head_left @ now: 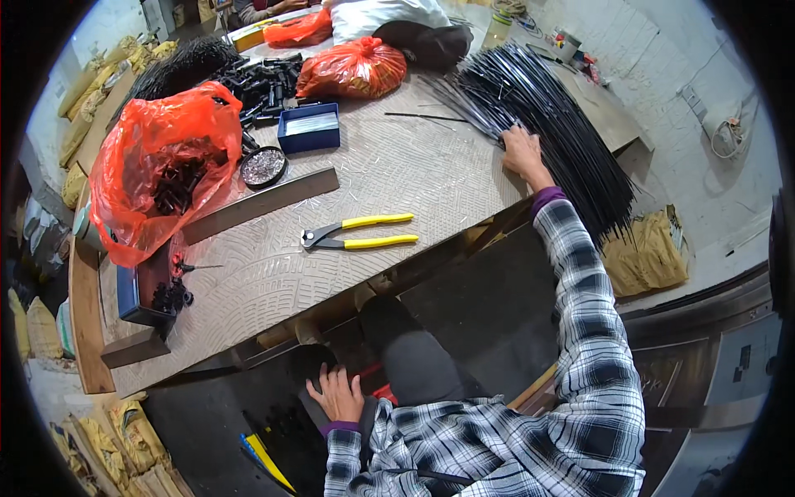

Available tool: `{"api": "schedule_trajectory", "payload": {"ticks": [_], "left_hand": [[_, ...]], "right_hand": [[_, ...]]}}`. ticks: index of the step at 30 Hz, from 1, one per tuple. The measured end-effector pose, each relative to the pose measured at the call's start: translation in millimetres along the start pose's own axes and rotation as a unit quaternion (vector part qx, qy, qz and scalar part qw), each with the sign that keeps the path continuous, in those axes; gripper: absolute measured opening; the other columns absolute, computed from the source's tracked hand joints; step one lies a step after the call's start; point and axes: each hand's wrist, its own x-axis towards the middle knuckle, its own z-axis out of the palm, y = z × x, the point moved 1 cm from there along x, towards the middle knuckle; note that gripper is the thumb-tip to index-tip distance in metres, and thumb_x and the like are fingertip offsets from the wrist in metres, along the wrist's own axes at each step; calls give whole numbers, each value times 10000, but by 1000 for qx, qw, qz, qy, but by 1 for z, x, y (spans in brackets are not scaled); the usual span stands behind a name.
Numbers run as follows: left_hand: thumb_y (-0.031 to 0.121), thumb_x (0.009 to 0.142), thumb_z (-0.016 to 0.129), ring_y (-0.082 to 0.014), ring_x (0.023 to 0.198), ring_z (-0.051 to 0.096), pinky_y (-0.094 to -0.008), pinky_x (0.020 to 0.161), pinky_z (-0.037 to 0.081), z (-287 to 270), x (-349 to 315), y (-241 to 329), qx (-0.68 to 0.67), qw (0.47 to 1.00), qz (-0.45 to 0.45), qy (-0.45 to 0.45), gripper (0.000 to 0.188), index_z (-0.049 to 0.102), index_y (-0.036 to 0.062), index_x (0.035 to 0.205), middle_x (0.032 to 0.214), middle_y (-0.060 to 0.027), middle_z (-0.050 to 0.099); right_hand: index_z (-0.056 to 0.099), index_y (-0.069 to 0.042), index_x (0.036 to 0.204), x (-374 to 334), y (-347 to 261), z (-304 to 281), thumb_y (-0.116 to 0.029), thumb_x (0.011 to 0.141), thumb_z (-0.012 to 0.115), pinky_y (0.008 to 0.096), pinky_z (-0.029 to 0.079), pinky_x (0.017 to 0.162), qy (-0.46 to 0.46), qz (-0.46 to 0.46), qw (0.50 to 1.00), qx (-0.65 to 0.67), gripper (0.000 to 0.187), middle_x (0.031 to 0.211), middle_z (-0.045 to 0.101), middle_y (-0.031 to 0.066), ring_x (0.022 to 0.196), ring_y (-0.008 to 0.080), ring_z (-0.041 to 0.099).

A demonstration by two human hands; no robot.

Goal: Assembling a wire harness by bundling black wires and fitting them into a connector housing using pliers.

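Note:
My right hand [523, 157] is stretched out to the far right of the table, its fingers curled on the near edge of a large bundle of thin black rods [571, 137]. A few greyish rods fan out just left of its fingertips. My left hand [338, 396] rests on my thigh below the table edge, fingers spread and holding nothing. Between the hands, end-cutting pliers [323, 238] with yellow handles lie on the tabletop, jaws to the left. Left of them is a metal bar [265, 203], and behind it a round black dish [264, 166] of small shiny pieces.
An open red plastic bag [116, 178] of dark parts stands at the left. Behind are a blue box [309, 141] of thin pale sticks, black tubular parts [265, 83] and a tied red bag [352, 70]. A second blue box [132, 294] sits near the left corner.

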Motion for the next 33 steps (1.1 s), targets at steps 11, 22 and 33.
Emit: {"api": "schedule_trajectory", "payload": {"ticks": [11, 22, 33], "left_hand": [[252, 776, 600, -257, 1164, 423, -576, 1006, 135, 2, -3, -6, -22, 999, 15, 28, 241, 614, 85, 950, 1013, -45, 587], [258, 778, 594, -243, 1145, 444, -561, 1013, 125, 5, -9, -11, -36, 998, 15, 56, 220, 634, 84, 907, 960, -45, 604], [261, 799, 568, -223, 1131, 457, -553, 1024, 114, 4, -16, -15, -56, 997, 16, 59, 202, 644, 103, 900, 954, -24, 617]], "right_hand": [[543, -40, 983, -6, -18, -1, -78, 720, 483, 402, 360, 772, 53, 3, 999, -4, 273, 909, 613, 126, 901, 297, 577], [651, -5, 897, -3, -25, -16, -170, 673, 559, 432, 422, 811, -65, 167, 981, 80, 293, 942, 629, 219, 931, 364, 594], [576, 66, 904, -36, -33, -20, -272, 732, 562, 452, 442, 786, -31, 97, 978, 183, 380, 991, 570, 290, 939, 405, 558]]}}
